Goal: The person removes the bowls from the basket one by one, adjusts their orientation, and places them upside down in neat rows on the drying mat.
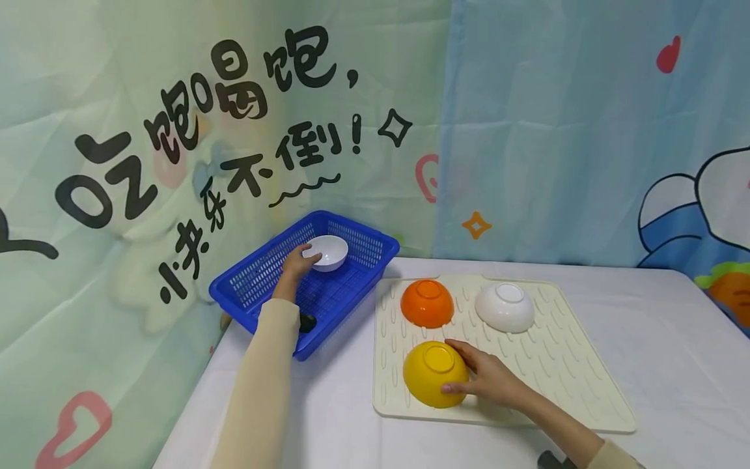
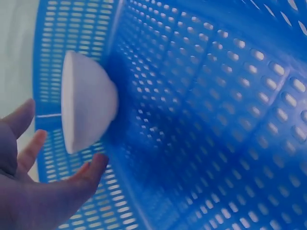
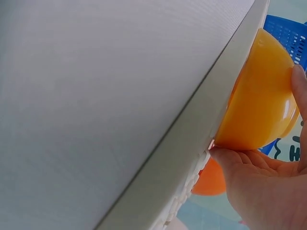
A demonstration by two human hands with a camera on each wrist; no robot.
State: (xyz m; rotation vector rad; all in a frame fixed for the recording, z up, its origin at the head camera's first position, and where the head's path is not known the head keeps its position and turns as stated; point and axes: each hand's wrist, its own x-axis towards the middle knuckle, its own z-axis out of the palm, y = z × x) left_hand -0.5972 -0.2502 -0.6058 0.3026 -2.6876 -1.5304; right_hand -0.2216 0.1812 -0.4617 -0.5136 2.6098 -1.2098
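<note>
In the head view, a small white bowl (image 1: pixel 329 253) stands upright in a blue plastic basket (image 1: pixel 369 267). My left hand (image 1: pixel 299 264) reaches over the basket to the bowl's left side; the left wrist view shows its fingers spread just short of the white bowl (image 2: pixel 88 103). My right hand (image 1: pixel 495 381) holds the side of an upside-down yellow bowl (image 1: pixel 433 374) on a cream drying mat (image 1: pixel 562 384), thumb on the near side and fingers on the far side. In the right wrist view the yellow bowl (image 3: pixel 261 96) rests rim down.
Behind the yellow bowl, an orange bowl (image 1: pixel 426 305) and a larger white bowl (image 1: pixel 505 307) lie upside down on the mat. The white-covered table (image 1: pixel 662 326) meets printed cloth walls at the back and left. A dark object (image 1: pixel 553 460) shows by the right forearm.
</note>
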